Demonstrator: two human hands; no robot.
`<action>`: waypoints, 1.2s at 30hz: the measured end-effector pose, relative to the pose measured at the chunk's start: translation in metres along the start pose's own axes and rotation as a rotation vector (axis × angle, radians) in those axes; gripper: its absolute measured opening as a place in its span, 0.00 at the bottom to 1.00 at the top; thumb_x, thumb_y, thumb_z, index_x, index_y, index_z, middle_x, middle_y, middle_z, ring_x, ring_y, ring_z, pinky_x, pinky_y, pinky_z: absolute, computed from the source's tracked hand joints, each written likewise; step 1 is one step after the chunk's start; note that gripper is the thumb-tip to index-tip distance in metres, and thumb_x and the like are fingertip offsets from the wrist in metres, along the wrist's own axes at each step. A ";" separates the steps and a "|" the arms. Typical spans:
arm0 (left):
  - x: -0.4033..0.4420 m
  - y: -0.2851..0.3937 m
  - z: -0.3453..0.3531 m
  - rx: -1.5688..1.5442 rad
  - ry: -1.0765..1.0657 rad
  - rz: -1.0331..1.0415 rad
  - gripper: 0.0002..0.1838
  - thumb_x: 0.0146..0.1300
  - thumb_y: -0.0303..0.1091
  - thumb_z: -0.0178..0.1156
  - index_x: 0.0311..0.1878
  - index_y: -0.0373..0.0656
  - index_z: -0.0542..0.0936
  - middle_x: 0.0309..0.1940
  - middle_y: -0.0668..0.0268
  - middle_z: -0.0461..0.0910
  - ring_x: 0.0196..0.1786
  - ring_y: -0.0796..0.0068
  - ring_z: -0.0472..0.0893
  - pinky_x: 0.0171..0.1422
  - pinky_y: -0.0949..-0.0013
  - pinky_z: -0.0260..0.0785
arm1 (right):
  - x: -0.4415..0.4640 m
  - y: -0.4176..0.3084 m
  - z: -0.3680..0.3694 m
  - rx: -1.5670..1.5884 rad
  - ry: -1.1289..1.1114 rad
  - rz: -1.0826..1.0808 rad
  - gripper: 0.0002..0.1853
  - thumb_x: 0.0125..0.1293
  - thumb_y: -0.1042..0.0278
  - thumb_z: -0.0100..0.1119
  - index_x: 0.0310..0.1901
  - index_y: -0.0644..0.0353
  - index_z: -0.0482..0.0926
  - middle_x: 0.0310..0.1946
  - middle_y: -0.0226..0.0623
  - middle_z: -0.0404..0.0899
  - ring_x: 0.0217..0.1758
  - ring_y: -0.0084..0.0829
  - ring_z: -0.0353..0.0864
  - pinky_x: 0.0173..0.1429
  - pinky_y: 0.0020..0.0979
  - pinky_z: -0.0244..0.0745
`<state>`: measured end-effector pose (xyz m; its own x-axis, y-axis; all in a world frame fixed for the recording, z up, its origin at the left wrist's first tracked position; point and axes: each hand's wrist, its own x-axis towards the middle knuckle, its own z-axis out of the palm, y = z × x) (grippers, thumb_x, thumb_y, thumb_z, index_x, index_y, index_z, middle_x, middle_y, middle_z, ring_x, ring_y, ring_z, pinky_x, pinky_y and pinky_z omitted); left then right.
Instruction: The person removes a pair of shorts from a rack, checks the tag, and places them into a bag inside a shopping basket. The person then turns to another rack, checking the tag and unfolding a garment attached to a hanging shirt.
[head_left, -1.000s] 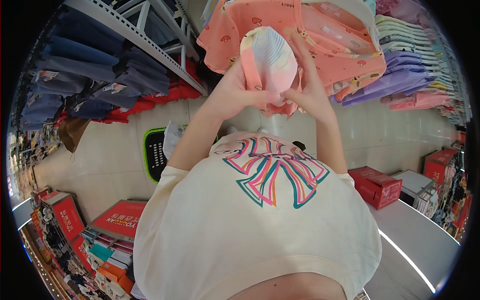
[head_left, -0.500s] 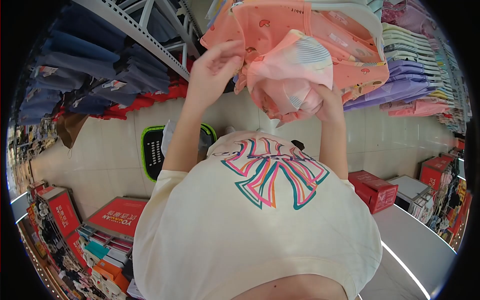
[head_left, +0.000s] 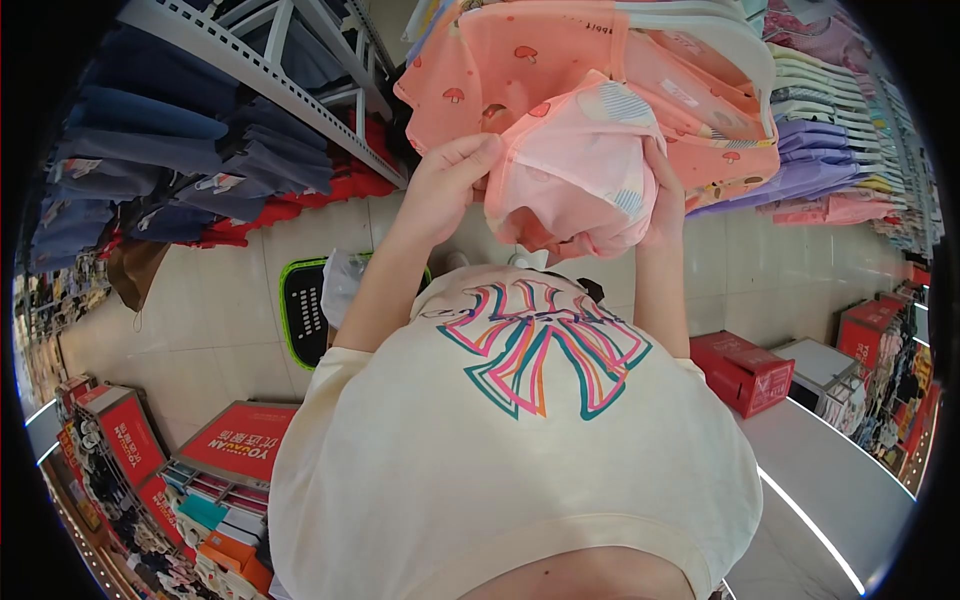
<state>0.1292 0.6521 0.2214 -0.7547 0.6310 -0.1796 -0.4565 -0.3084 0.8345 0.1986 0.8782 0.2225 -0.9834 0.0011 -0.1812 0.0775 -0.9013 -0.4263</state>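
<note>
The cloth (head_left: 585, 165), coral with a paler pink face, was found in the upper middle of the frame, bunched between both hands, in front of a hanging top (head_left: 440, 80). Whether the two were joined could not be told. The left hand (head_left: 442, 185) gripped its left edge between thumb and fingers. The right hand (head_left: 663, 205) held the opposite side; part of its hold was hidden by the folds.

Assessment: light, soft and limp, judging by the drape; unlikely to break, though a hard pull might stretch or crease it. Slipping was judged a minor risk. The left edge appeared the surest place to take hold, with a second grip opposite to spread the folds.

Also noted: blue garments (head_left: 130, 110) at the upper left of the frame and a basket (head_left: 287, 320) left of centre, on the floor (head_left: 215, 330)
</note>
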 end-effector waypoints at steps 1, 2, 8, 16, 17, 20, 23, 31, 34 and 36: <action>0.001 0.001 -0.001 -0.008 -0.014 -0.005 0.14 0.64 0.39 0.48 0.42 0.38 0.75 0.33 0.69 0.77 0.33 0.81 0.76 0.38 0.75 0.70 | 0.001 0.001 0.001 0.001 0.002 -0.003 0.21 0.65 0.62 0.43 0.57 0.62 0.61 0.55 0.43 0.66 0.57 0.37 0.67 0.58 0.39 0.66; 0.001 0.001 -0.002 -0.016 -0.028 -0.011 0.14 0.64 0.39 0.48 0.42 0.38 0.75 0.33 0.69 0.77 0.33 0.80 0.76 0.38 0.75 0.70 | 0.001 0.002 0.003 -0.001 0.001 -0.009 0.21 0.65 0.63 0.43 0.57 0.63 0.60 0.54 0.43 0.66 0.56 0.37 0.68 0.58 0.38 0.67; 0.002 0.004 -0.008 -0.013 -0.059 -0.029 0.15 0.65 0.39 0.47 0.44 0.38 0.74 0.34 0.68 0.76 0.34 0.80 0.77 0.38 0.74 0.70 | 0.007 0.008 0.004 -0.005 0.016 -0.032 0.22 0.64 0.63 0.44 0.57 0.65 0.60 0.53 0.44 0.67 0.55 0.37 0.69 0.58 0.36 0.67; 0.001 0.017 -0.007 0.013 -0.124 -0.002 0.14 0.62 0.28 0.50 0.51 0.35 0.70 0.42 0.62 0.76 0.43 0.77 0.77 0.44 0.75 0.71 | 0.010 0.007 -0.002 -0.035 0.030 -0.034 0.23 0.65 0.61 0.42 0.59 0.62 0.58 0.57 0.43 0.63 0.58 0.38 0.66 0.60 0.40 0.64; 0.001 0.018 -0.007 0.025 -0.125 -0.010 0.15 0.61 0.27 0.50 0.51 0.34 0.69 0.42 0.62 0.76 0.43 0.76 0.77 0.45 0.75 0.71 | 0.010 0.007 -0.002 -0.045 0.031 -0.039 0.23 0.65 0.62 0.43 0.58 0.63 0.59 0.56 0.43 0.65 0.57 0.37 0.67 0.59 0.38 0.65; 0.002 0.019 -0.007 0.010 -0.131 -0.015 0.14 0.61 0.27 0.49 0.50 0.34 0.69 0.43 0.61 0.76 0.43 0.76 0.77 0.44 0.75 0.71 | 0.008 0.008 0.004 -0.071 0.026 -0.037 0.22 0.64 0.64 0.44 0.57 0.66 0.60 0.53 0.44 0.67 0.55 0.36 0.69 0.58 0.35 0.67; 0.007 0.015 -0.005 0.095 -0.104 0.077 0.15 0.61 0.28 0.50 0.50 0.34 0.70 0.42 0.63 0.76 0.42 0.80 0.76 0.44 0.76 0.70 | 0.006 0.009 0.006 -0.124 0.036 0.007 0.22 0.63 0.64 0.45 0.56 0.67 0.61 0.52 0.44 0.68 0.53 0.36 0.71 0.55 0.34 0.69; 0.017 0.007 0.014 0.304 0.089 0.200 0.13 0.59 0.29 0.54 0.46 0.35 0.73 0.36 0.67 0.77 0.37 0.84 0.75 0.42 0.78 0.68 | -0.001 0.011 0.015 -1.069 0.062 0.170 0.21 0.52 0.69 0.61 0.47 0.67 0.69 0.35 0.39 0.77 0.35 0.22 0.78 0.26 0.21 0.73; 0.018 0.017 0.006 0.005 0.147 0.162 0.13 0.61 0.34 0.52 0.45 0.35 0.73 0.36 0.65 0.77 0.37 0.83 0.76 0.42 0.77 0.69 | -0.002 0.010 0.017 -1.260 0.073 0.032 0.21 0.47 0.73 0.63 0.45 0.66 0.71 0.34 0.41 0.78 0.34 0.27 0.79 0.31 0.25 0.73; 0.018 0.026 -0.002 -0.187 0.157 0.103 0.15 0.64 0.39 0.49 0.44 0.35 0.73 0.35 0.64 0.77 0.37 0.80 0.77 0.42 0.76 0.69 | 0.001 0.006 -0.007 -1.608 0.056 -0.200 0.21 0.44 0.74 0.63 0.43 0.65 0.72 0.34 0.43 0.77 0.35 0.32 0.79 0.35 0.27 0.73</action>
<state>0.1033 0.6539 0.2388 -0.8591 0.4756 -0.1892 -0.4413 -0.5010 0.7445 0.1990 0.8760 0.2141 -0.9943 0.1034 -0.0266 0.0729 0.4755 -0.8767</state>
